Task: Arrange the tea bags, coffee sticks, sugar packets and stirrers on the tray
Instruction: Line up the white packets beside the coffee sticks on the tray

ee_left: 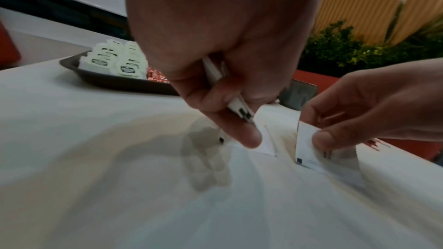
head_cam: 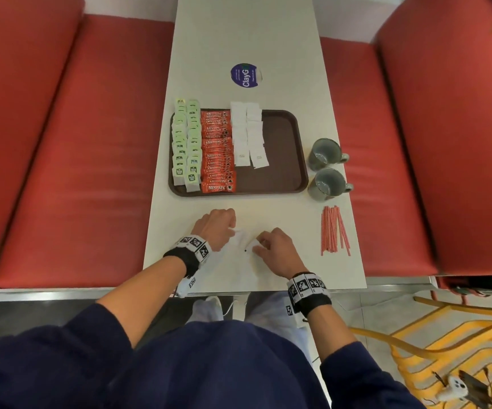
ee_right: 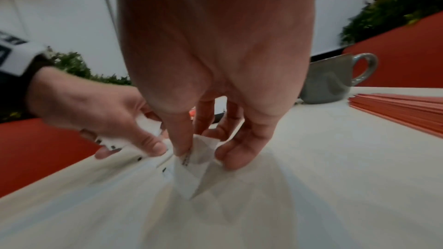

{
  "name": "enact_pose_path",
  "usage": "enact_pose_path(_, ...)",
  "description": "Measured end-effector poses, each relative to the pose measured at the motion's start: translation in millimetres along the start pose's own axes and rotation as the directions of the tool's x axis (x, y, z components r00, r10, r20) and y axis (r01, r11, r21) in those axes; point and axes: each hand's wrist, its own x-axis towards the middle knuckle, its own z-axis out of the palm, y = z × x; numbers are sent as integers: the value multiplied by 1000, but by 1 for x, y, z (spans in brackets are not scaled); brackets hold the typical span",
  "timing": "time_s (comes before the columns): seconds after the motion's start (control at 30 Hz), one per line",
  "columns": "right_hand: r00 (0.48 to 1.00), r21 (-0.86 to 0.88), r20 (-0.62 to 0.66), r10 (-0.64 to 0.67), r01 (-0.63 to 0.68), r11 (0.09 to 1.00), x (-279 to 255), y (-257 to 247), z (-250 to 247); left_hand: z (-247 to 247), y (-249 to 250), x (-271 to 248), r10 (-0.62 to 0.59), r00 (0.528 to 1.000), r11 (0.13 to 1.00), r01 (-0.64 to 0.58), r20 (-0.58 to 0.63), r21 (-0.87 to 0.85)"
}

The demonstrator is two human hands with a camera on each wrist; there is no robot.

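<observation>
Left hand (head_cam: 218, 228) pinches white sugar packets (ee_left: 239, 106); right hand (head_cam: 274, 246) pinches another sugar packet (ee_right: 191, 162), standing on edge on the table (head_cam: 238, 276), near the near edge. Tray (head_cam: 280, 149) right half is bare; stirrers (head_cam: 334, 230) run near-far.

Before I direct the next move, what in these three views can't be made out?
- How many white sugar packets the left hand grips: its fingers cover the stack in all views.
- Print on the white packet pinched by the right hand: blurred, too small.
- Count of the red-and-white striped stirrers: overlapping in head view, cut off by the right wrist view's edge.
- Brown plastic tray: mostly hidden behind the left hand in left wrist view.
</observation>
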Motion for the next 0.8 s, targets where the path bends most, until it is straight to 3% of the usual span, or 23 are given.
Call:
enact_pose_path(0.13, 968, 125, -236, -89, 121, 985, -12, -12, -26, -8, -10, -15, -40, 999, 929, 24, -34, -370)
enact_pose_path(0.23, 919, 338, -382, -102, 242, 910, -24, -35, -51, -25, -3, -29, -90, 996, 795, 57, -25, -603)
enact_pose_path(0.33, 897, 493, -436, -77, 309, 813, -31, -53, -69, -45, 9, -41, -84, 996, 649, 71, 21, -758)
enact_pose_path(0.43, 888, 605, -456, -58, 357, 712, -31, -62, -77, -66, 22, -50, -28, 999, 504, -8, -26, -864)
enact_pose_path(0.53, 883, 607, -467, -52, 363, 707, -24, -65, -78, -83, 34, -52, 3, 995, 422, -92, -101, -902)
enact_pose_path(0.63, 881, 574, -464, -91, 378, 726, -17, -68, -80, -92, 45, -46, -53, 983, 439, -137, -178, -888)
enact_pose_path(0.8, 893, 579, -448, -42, 325, 747, -4, -71, -88, -92, 52, -28, -87, 929, 592, -243, -361, -769)
